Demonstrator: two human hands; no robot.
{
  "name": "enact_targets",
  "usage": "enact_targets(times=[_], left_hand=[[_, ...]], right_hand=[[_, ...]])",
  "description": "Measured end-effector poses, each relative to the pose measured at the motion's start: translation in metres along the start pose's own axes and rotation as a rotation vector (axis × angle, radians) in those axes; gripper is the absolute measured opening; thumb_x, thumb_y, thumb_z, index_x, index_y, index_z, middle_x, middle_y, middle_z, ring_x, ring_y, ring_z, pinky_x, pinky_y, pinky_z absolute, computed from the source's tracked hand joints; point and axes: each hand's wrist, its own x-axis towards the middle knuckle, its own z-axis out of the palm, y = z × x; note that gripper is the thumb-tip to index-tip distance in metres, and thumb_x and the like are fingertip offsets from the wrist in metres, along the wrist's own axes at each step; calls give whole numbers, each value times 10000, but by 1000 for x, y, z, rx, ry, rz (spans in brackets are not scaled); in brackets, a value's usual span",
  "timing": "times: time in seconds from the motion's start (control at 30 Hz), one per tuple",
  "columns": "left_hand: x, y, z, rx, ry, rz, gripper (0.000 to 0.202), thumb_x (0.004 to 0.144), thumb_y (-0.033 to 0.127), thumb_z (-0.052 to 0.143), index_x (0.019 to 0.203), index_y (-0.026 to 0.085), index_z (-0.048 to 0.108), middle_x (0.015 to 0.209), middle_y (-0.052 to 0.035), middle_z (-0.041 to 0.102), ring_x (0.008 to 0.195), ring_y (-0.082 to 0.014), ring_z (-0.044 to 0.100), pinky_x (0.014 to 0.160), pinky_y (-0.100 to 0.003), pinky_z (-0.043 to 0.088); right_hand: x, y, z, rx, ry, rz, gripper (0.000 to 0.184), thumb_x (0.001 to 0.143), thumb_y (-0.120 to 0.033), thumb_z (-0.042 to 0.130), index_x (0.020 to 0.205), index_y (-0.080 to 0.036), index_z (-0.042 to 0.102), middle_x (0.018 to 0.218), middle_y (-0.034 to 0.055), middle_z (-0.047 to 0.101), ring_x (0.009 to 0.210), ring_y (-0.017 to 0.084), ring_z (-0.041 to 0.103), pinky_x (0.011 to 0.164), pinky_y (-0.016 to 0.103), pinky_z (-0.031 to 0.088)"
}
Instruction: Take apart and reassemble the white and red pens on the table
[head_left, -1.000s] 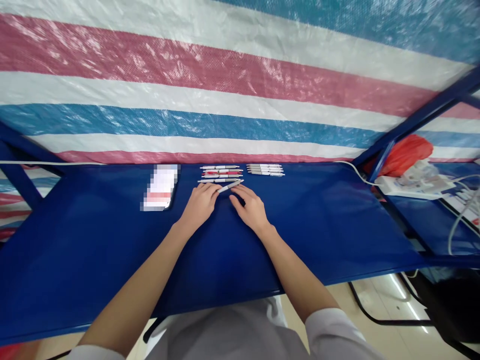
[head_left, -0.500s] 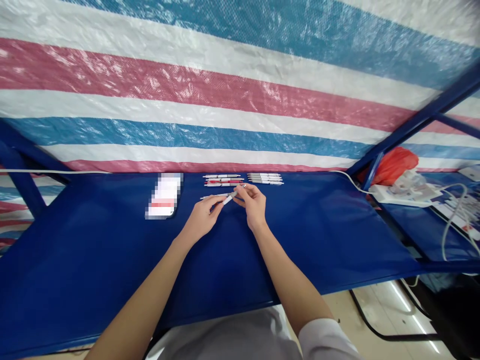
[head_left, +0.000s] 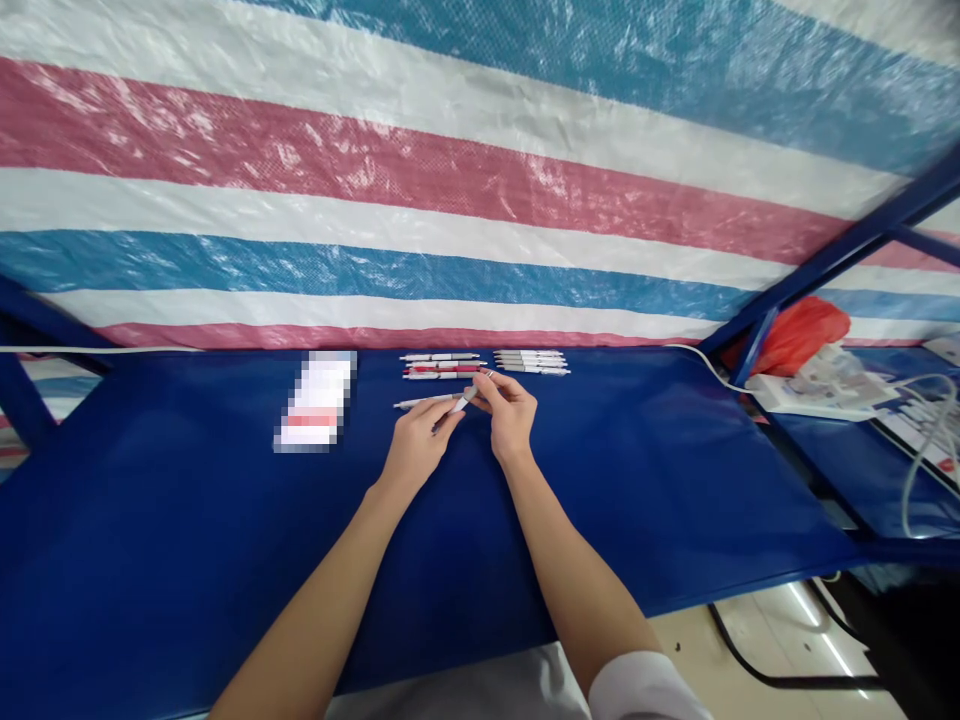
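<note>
Between my two hands a white and grey pen [head_left: 464,398] is held at a slant over the blue table. My left hand [head_left: 422,437] pinches its lower end, and my right hand [head_left: 511,413] grips the upper end with the fingertips. Another white pen [head_left: 411,403] lies on the table just beyond my left fingers, partly hidden by them. Farther back is a group of pens [head_left: 441,366], one of them red. To its right, several white and grey pens [head_left: 531,360] lie side by side in a stack of rows.
A phone-like object [head_left: 315,402], blurred out, lies on the blue table [head_left: 225,560] to the left. A striped plastic sheet [head_left: 450,180] hangs behind. On the right stand a blue frame post [head_left: 757,340], a red plastic bag [head_left: 802,333] and white cables [head_left: 911,470].
The view has shifted slightly. Both hands keep hold of the same pen, and my left fingers have slid a little closer to my right hand. The pens on the table lie as before.
</note>
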Motion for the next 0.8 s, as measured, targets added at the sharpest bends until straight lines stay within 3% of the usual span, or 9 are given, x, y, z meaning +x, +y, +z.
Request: enact_targets(times=[0.17,0.3,0.4,0.53,0.63,0.8], left_hand=[[-1,2,-9,-76,-72,-149,195,876,293,568,977,215,716,902,-32,733,793,-181,685,648,-262,541],[0,2,-18,-230,-238,-321,258,875,374,552,879,195,736,745,-19,729,604,-150,657,527,-235,507],[1,-1,-20,-314,-317,-387,308,868,424,556,845,178,739,733,-35,732,593,-158,659,513,-238,506],[0,-1,-15,-299,-181,-344,296,848,405,596,1029,205,720,898,-42,750,737,-188,693,682,-296,558],[-1,2,-11,-233,-81,-303,291,794,364,675,1035,206,712,947,-38,745,816,-205,691,779,-328,548],[-3,2,-11,-211,-105,-311,229,819,356,648,975,207,726,888,-26,750,774,-197,692,743,-313,543]], right_hand=[[3,3,-1,-17,-65,20,296,603,-350,808,804,-149,726,701,16,722,648,197,719,672,345,623],[1,2,-2,-34,-123,37,280,617,-363,797,809,-171,726,739,23,735,659,200,719,673,356,618],[0,-1,-3,-46,-174,39,270,648,-373,773,846,-196,725,766,15,734,686,196,720,685,352,612],[0,-4,-4,-62,-194,6,259,681,-390,740,869,-211,727,919,19,731,772,185,709,716,343,609],[0,-3,-5,-72,-163,-23,249,666,-381,751,845,-210,728,969,6,715,728,138,676,693,313,612],[2,0,-7,-62,-181,17,331,660,-371,755,956,-234,698,838,-8,713,714,157,696,577,259,591]])
